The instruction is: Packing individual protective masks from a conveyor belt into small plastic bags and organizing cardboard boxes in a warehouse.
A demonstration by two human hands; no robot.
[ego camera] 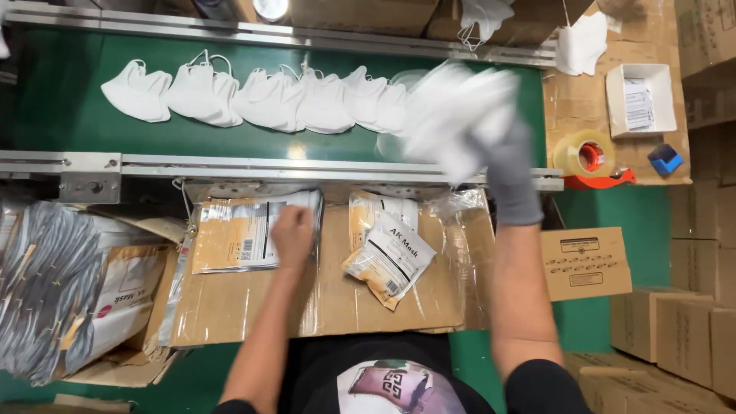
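Brown cardboard (337, 295) covers the work table right in front of the person, and its bare middle leaves room to move. On it, the left hand (293, 234) is bare and curled shut on the edge of a flat pouch (234, 234) that lies near the table's far edge. Just right of it lie 2 more packed pouches (389, 257), one on top of the other. A heap of pouches (46, 287) fills a box at the left edge. Farther off, past a metal rail (230, 163), runs a green belt (69, 119). A row of white masks (268, 100) lies on it, edges overlapping. The right hand (502, 165), in a grey glove, is up over the belt's right end. It grips a blurry white mask (452, 115). A tape roll (586, 157) sits far right.
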